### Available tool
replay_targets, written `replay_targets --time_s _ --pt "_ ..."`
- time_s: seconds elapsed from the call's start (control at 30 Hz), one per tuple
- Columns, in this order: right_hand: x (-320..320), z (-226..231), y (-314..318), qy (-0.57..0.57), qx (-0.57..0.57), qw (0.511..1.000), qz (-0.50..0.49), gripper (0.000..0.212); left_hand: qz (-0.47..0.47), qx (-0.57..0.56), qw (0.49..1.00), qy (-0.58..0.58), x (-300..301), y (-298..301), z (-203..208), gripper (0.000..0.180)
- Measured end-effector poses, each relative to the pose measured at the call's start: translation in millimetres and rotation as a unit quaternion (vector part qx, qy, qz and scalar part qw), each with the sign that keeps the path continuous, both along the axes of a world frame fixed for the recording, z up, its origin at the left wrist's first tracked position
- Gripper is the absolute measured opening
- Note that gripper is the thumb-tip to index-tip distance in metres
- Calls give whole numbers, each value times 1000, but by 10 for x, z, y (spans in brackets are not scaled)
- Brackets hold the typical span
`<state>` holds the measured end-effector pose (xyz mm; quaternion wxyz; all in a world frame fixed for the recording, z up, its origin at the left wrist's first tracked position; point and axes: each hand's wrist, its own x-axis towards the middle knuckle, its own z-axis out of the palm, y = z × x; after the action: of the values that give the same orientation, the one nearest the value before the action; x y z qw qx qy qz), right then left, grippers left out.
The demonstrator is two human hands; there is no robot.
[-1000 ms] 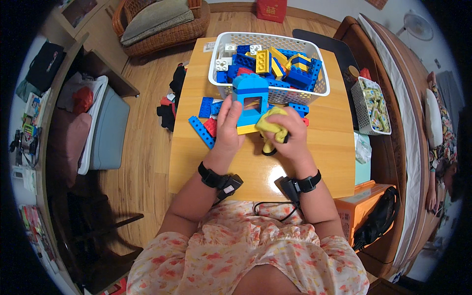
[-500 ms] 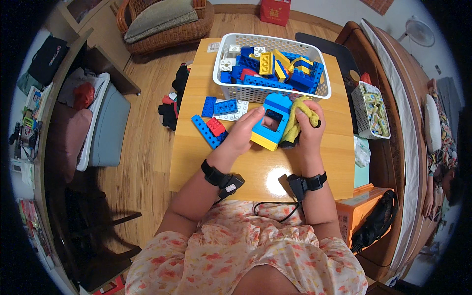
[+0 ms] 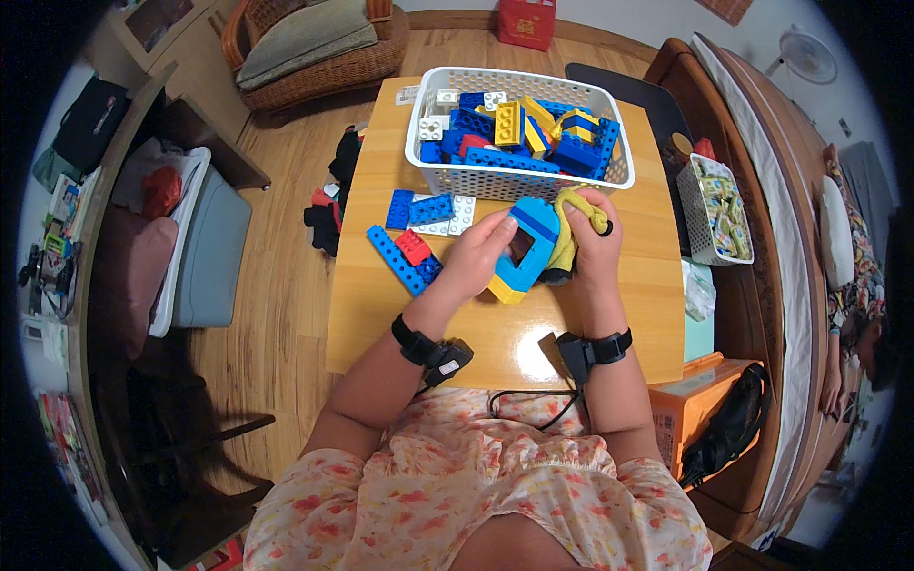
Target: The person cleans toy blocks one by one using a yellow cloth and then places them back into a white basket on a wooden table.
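My left hand (image 3: 473, 257) is closed on the left side of a toy building-block piece (image 3: 540, 255), light and dark blue with a yellow bottom and a square opening. The piece is tilted above the table. In my right hand (image 3: 598, 240) a yellow-green cloth (image 3: 568, 217) with dark edging is bunched, pressed against the piece's right side. Left of my left hand lie a long blue brick strip (image 3: 392, 257), a red brick (image 3: 413, 247) and a white studded plate (image 3: 463, 211) with blue bricks (image 3: 431, 209) on it.
A white perforated basket (image 3: 509, 181) filled with blue, yellow, white and red bricks stands at the far side of the wooden table (image 3: 419, 347). To the right are a smaller basket of packets (image 3: 721, 205) and an orange box (image 3: 700, 404). A blue-grey bin (image 3: 205, 252) stands at the left.
The block piece has turned and tilted in my hands, so its opening shows more narrowly. The cloth has shifted with it along the right side. Both hands keep their grip.
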<state>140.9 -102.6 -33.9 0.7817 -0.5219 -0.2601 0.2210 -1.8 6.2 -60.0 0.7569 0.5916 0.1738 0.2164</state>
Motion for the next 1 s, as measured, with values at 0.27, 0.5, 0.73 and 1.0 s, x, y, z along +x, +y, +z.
replay_targets --time_s 0.27,0.5,0.73,1.0 --pt "-174 -1 -39 -117 -16 993 20 25 99 -13 993 -64 36 16 -45 44" --pt "-292 76 -42 -378 -38 911 163 30 215 -93 956 -176 -47 150 60 42" --pt "-286 65 -21 -387 -13 913 128 29 146 83 977 -131 -75 136 148 64" --pt "-301 20 -66 -304 25 952 28 25 -41 46 986 -156 -76 72 200 76"
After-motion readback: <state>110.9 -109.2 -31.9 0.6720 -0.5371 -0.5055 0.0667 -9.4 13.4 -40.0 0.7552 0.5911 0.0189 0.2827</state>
